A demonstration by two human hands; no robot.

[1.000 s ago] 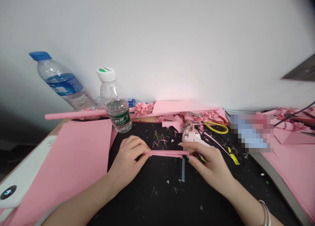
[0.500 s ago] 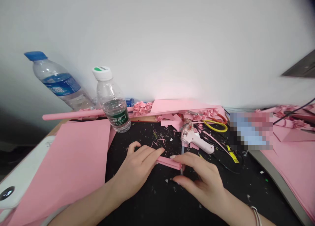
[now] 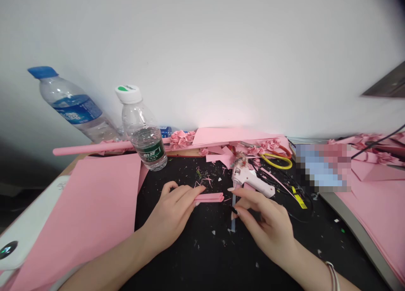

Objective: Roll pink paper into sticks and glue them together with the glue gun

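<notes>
My left hand (image 3: 177,213) is closed on a folded strip of pink paper (image 3: 210,197), whose loose end points right above the black mat (image 3: 186,261). My right hand (image 3: 265,223) has come off that end; its thumb and forefinger are apart with a gap between them. Just at those fingertips, a translucent glue stick (image 3: 233,224) sticks out of the back of a white glue gun (image 3: 253,182) lying on the mat. Whether the right fingers touch the stick, I cannot tell.
Large pink sheets (image 3: 98,198) lie at left beside a white device (image 3: 28,223). Two bottles, one blue-capped (image 3: 77,109) and one white-capped (image 3: 147,139), stand near the wall. Paper roses (image 3: 182,139), yellow-handled scissors (image 3: 276,161), cables and paper scraps lie behind the hands.
The folded pink paper has shifted left with my left hand. My right hand has let go of its end, and a gap now shows between them.
</notes>
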